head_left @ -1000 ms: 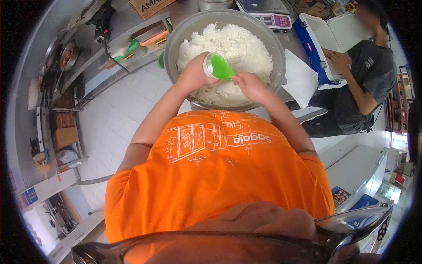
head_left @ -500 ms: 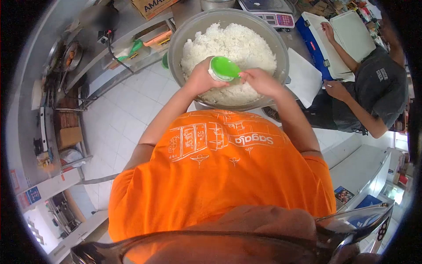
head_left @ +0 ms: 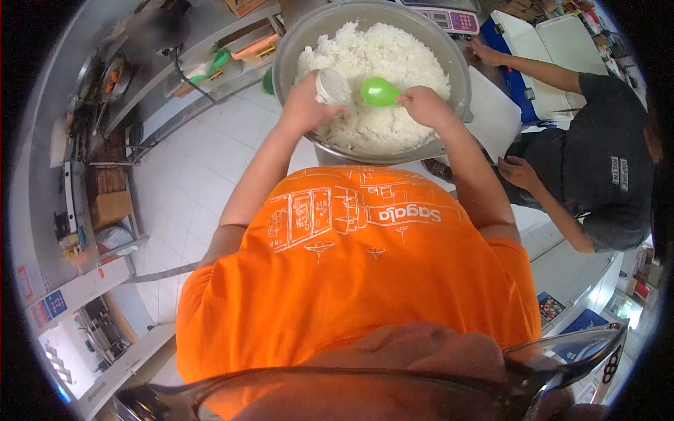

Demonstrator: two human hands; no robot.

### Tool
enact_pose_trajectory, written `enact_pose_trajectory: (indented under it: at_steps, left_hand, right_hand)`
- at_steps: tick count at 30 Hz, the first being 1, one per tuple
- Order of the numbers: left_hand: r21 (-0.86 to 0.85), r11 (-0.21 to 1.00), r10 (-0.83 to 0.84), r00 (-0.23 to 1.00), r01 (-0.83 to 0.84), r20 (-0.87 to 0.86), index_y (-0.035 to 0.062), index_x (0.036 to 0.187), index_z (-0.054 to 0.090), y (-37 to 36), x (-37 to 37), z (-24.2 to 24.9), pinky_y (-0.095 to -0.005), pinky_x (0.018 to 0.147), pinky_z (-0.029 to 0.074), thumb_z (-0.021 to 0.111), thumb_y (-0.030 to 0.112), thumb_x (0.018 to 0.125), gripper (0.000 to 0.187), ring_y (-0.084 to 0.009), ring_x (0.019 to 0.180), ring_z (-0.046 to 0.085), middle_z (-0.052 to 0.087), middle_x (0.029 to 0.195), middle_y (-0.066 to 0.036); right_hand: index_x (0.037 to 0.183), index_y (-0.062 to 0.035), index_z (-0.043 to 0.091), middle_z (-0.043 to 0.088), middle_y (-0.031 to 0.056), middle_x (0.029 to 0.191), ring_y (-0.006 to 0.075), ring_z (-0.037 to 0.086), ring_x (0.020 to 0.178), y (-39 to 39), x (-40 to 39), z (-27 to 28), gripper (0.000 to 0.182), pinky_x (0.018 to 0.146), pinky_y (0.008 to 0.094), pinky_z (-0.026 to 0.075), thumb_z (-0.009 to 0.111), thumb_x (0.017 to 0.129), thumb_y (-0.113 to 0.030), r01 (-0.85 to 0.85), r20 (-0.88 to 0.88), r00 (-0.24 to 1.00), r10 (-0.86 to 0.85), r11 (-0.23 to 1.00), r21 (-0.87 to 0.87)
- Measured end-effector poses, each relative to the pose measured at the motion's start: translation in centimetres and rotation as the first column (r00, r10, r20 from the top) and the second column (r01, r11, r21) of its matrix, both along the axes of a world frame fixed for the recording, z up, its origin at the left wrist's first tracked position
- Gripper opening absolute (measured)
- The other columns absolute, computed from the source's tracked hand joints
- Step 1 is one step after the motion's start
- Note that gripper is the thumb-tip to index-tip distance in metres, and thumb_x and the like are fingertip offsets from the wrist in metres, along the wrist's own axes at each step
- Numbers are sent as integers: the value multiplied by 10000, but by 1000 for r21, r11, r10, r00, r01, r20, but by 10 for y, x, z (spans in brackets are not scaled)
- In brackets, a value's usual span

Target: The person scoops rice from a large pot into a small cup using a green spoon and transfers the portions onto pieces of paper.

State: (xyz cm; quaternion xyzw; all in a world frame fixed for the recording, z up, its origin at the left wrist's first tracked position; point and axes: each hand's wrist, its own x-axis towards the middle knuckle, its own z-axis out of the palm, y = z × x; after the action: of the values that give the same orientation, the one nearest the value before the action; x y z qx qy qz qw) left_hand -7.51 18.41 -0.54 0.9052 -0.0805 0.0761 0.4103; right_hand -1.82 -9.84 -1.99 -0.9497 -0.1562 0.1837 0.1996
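Fingers clamped, left hand (head_left: 302,107) on white cup (head_left: 333,88), right hand (head_left: 427,109) on green spoon (head_left: 380,91), seemingly scooping rice (head_left: 382,52), the next move calling for steadiness

the spoon (head_left: 380,91) is glossy plastic, the rice (head_left: 386,59) rough, the basin (head_left: 458,70) dull metal.

Purple-keypad scale (head_left: 441,18), open blue-and-white cooler (head_left: 518,90), dark-shirted person (head_left: 607,151) beside it, orange container (head_left: 254,48), white tiled floor (head_left: 189,165)
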Motion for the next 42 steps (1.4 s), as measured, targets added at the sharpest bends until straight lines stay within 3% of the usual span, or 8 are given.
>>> enact_pose_trajectory:
  at_steps: [6, 13, 25, 28, 32, 35, 38, 42]
  left_hand:
    - [478, 872, -1, 976, 107, -217, 9, 1305, 467, 3, 12, 19, -447, 923, 501, 865, 213, 605, 831, -426, 1044, 617, 652, 1086, -254]
    - [366, 930, -2, 997, 29, -73, 18, 1306, 461, 1, 36, 11, -446, 907, 508, 870, 269, 601, 853, -413, 1048, 624, 649, 1101, -253]
    - [101, 994, -17, 995, 27, -103, 10, 1304, 492, 16, 25, 10, -407, 963, 486, 897, 336, 583, 889, -369, 1130, 614, 639, 1199, -217]
    - [55, 997, -50, 993, 56, -109, 14, 1310, 486, 17, 14, 9, -404, 978, 477, 903, 332, 587, 893, -363, 1143, 608, 635, 1212, -210]
    - [7, 999, -51, 993, 52, -108, 1, 1309, 470, 2, 0, 13, -392, 986, 473, 910, 326, 594, 899, -342, 1151, 609, 629, 1225, -206]
    - [-95, 995, 16, 990, -30, -142, -19, 1303, 453, -22, 0, 13, -381, 987, 472, 910, 335, 606, 906, -319, 1152, 608, 623, 1219, -211]
    - [-201, 975, 61, 984, -95, -165, -31, 1295, 440, -36, 2, 12, -370, 984, 473, 908, 346, 617, 906, -302, 1148, 605, 620, 1202, -216]
    - [-144, 987, 69, 997, -74, -41, -26, 1273, 442, -33, 4, 5, -371, 956, 488, 907, 341, 618, 883, -296, 1119, 618, 631, 1169, -207]
  right_hand:
    - [933, 3, 721, 701, 212, 942, 371, 685, 895, 46, 3, -36, 190, 759, 455, 549, 581, 855, -99, -322, 25, 934, 357, 868, -377]
    - [854, -16, 718, 688, 199, 837, 384, 675, 819, 42, -9, -8, 182, 708, 481, 527, 647, 867, -183, -518, -19, 832, 555, 764, -383]
    - [970, -4, 715, 651, 178, 711, 269, 585, 623, -6, 6, -2, 264, 642, 400, 463, 630, 919, -248, -617, -280, 749, 600, 786, 34]
    - [998, 13, 693, 625, 152, 687, 185, 527, 607, -28, 2, 31, 278, 627, 361, 443, 621, 940, -249, -402, -321, 847, 424, 905, 136]
    - [1023, 3, 682, 632, 154, 747, 207, 568, 633, -34, -13, 67, 253, 625, 383, 464, 601, 945, -223, -135, 0, 990, 140, 953, 271]
    - [1134, 13, 642, 661, 174, 922, 297, 645, 744, 5, -46, 58, 267, 705, 410, 508, 558, 952, -164, -119, 557, 830, -28, 967, 225]
    - [1214, 5, 604, 645, 191, 1042, 377, 645, 846, 43, -81, 36, 310, 788, 452, 519, 527, 939, -117, -99, 539, 840, 57, 994, 50]
    - [1205, -1, 614, 656, 197, 948, 356, 655, 824, 25, -74, 38, 297, 737, 431, 525, 503, 958, -125, 21, 604, 776, -183, 964, 265]
